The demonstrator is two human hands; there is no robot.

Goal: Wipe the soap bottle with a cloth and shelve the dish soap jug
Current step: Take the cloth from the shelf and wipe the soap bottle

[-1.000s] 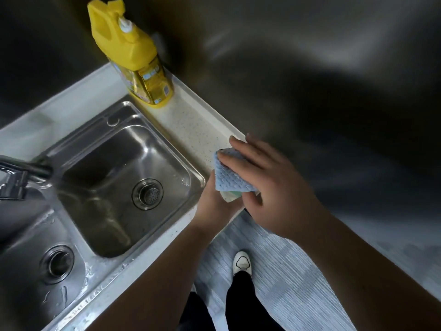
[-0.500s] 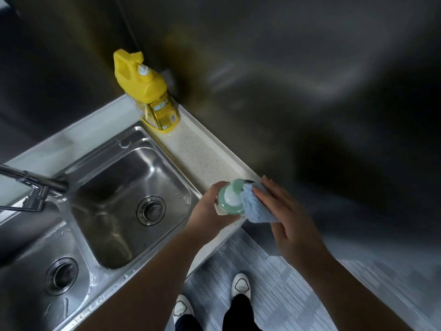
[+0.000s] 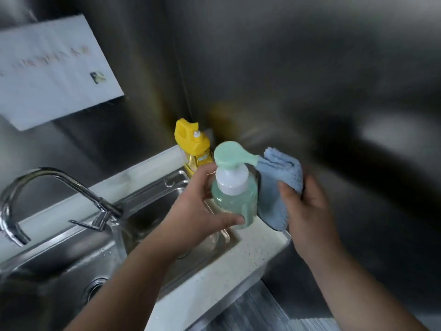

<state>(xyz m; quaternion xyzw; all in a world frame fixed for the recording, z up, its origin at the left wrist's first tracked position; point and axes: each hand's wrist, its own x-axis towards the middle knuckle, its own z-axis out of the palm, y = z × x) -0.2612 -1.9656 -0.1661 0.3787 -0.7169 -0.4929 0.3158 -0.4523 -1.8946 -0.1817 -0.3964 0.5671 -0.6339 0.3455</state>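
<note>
My left hand (image 3: 193,211) grips a clear soap bottle (image 3: 235,199) holding pale green liquid, with a white collar and a mint-green pump head. The bottle is held upright above the counter's right end. My right hand (image 3: 307,211) holds a folded light-blue cloth (image 3: 276,187) pressed against the bottle's right side, just under the pump spout. A yellow dish soap jug (image 3: 192,144) with a handle and white cap stands on the counter in the back corner, partly hidden behind my left hand.
A double steel sink (image 3: 100,254) with a curved faucet (image 3: 47,187) fills the left. The white speckled counter (image 3: 226,266) ends at right beside a steel wall (image 3: 310,80). A white paper notice (image 3: 52,68) hangs on the back wall.
The bottle has been lifted higher and turned upright, showing its side. The cloth has slid from the pump top to the bottle's right side. My view tilted upward toward the wall.
</note>
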